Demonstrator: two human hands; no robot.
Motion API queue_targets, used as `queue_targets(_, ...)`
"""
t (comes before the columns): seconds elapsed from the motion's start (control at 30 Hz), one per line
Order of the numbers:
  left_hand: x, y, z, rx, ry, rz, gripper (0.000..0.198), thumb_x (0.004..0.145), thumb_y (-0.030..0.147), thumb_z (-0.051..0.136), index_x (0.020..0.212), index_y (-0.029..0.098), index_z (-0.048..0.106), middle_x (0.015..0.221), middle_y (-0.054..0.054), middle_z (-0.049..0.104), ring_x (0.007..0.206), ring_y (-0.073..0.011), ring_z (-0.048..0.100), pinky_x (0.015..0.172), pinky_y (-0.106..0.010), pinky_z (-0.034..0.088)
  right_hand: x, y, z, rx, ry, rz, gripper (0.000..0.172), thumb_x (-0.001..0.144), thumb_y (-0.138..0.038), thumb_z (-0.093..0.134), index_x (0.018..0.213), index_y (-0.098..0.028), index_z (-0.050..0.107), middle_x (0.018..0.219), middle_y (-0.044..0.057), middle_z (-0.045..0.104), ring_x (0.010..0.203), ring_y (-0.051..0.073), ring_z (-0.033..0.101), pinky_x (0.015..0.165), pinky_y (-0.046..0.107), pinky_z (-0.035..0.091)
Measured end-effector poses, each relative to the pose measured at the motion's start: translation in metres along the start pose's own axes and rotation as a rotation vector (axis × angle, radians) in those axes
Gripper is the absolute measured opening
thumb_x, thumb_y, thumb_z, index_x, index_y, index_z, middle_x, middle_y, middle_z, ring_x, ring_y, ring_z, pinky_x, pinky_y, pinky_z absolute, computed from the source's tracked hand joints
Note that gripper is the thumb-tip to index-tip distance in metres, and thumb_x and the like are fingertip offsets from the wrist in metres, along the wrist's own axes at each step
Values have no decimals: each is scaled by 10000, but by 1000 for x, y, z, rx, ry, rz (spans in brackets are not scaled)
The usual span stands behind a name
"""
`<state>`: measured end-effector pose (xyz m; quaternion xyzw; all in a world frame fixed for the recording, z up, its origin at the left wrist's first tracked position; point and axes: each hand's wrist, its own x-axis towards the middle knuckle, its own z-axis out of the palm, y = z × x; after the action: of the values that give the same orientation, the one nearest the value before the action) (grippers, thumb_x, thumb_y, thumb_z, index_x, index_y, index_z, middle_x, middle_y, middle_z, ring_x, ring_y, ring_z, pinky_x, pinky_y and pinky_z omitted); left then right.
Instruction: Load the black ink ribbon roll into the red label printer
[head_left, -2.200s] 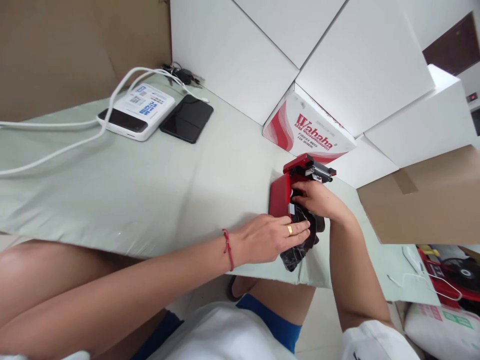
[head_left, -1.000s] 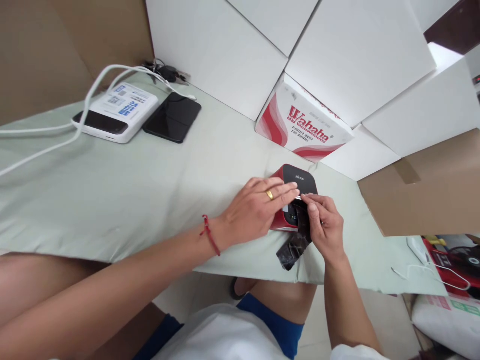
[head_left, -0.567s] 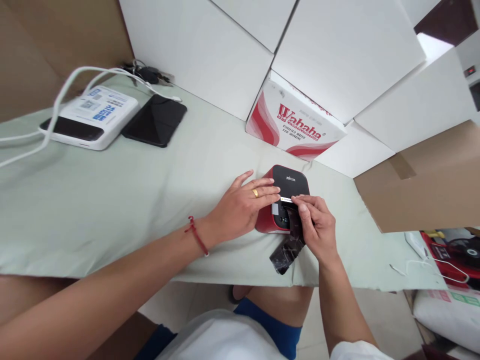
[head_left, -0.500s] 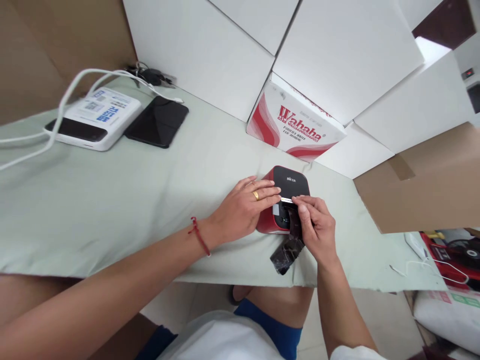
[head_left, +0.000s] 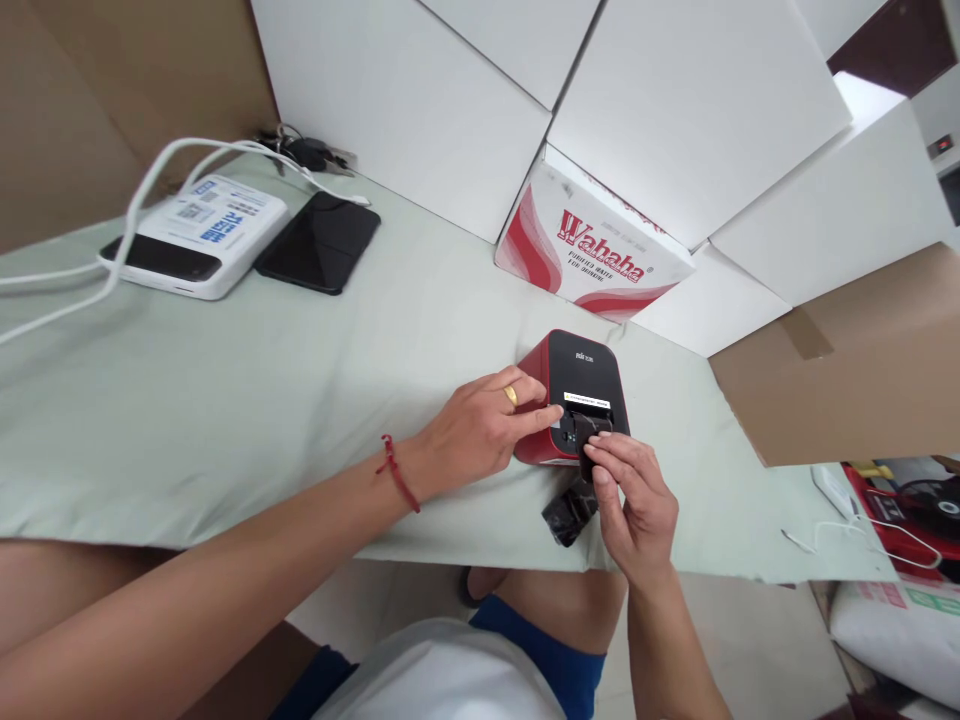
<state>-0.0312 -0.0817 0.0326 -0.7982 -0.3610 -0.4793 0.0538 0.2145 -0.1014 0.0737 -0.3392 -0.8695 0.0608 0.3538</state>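
A small red-and-black label printer point(head_left: 586, 368) lies on the cloth-covered table, with a glossy black strip point(head_left: 592, 430) coming out of its slot. The strip hangs over the printer's front, and its crumpled lower end point(head_left: 570, 515) rests on the cloth. My left hand point(head_left: 491, 420) leans on the printer's red left side. Its index finger is stretched out to the small control panel, the other fingers are bent against the edge, and the thumb is hidden. Just below the slot, my right hand point(head_left: 637, 500) pinches the strip between thumb and fingers.
Behind the printer stands a white-and-red Wahaha water carton point(head_left: 592, 245) against white boxes point(head_left: 420, 110). At left lie a white device point(head_left: 232, 240) with cables, a black phone point(head_left: 322, 240) and keys point(head_left: 307, 150). A brown cardboard box point(head_left: 847, 360) is at right.
My right hand has moved down from the slot's edge onto the strip below. My left fingers have slid off the printer's top, and the index finger now touches near the panel.
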Motion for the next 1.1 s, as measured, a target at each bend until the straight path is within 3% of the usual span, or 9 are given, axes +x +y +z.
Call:
queue_targets(0.3,-2,5,2,-20,-67,-60,339,954,38,470,1154,164,714,907,-50,728,970,-198,598,858,-340,548,-4,1,9,-23,53,-5,429,919,-49,601,1255,-297,698,1150,87,746,1110,274,694,948,540,576)
queue_targets(0.5,-10,3,7,-185,65,-56,420,951,26,461,1271,196,675,863,-31,712,894,-174,575,829,-308,550,-2,6,11,-14,94,-28,427,912,-48,609,1239,-305,705,1102,69,753,1068,263,705,913,515,586)
queue_targets(0.73,-5,3,4,-202,101,-42,400,936,33,490,1231,218,688,820,-14,714,849,-164,590,822,-311,561,-4,8,9,-20,76,-36,455,907,-51,611,1267,-315,699,1116,74,752,1077,277,706,911,536,592)
queue_targets(0.9,-7,5,-1,-148,-11,-132,433,855,-10,460,1113,197,739,678,17,652,686,-135,578,633,-231,493,-3,4,8,9,59,1,444,906,-40,609,1248,-307,706,1126,77,747,1085,276,697,928,538,584)
queue_targets(1.1,-12,8,-2,-102,-150,-210,605,723,-3,470,1220,220,733,707,46,731,581,-111,626,555,-218,454,7,-2,-8,29,-44,27,397,915,-57,616,1209,-302,719,1104,74,748,1073,268,689,921,504,578)
